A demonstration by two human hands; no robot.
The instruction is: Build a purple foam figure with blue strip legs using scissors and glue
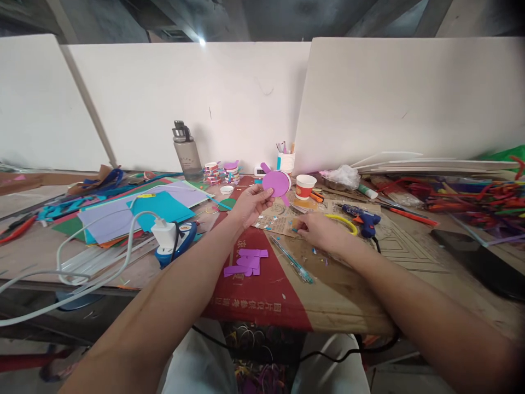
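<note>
Both forearms [164, 290] reach over cardboard [340, 300]. The left hand [254, 205] pinches the purple disc [275, 183] above it; the right hand [319, 230] curls, its grasp I cannot tell. Present step seems handling this disc; the next probably calls for steady pinch.

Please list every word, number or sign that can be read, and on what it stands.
"图片仅供参考": upside down, red cardboard's near edge.
Larger characters there: partly covered, unclear.
Too small or blurred: print on the bottle, red-and-white cup, brown cardboard.
</note>
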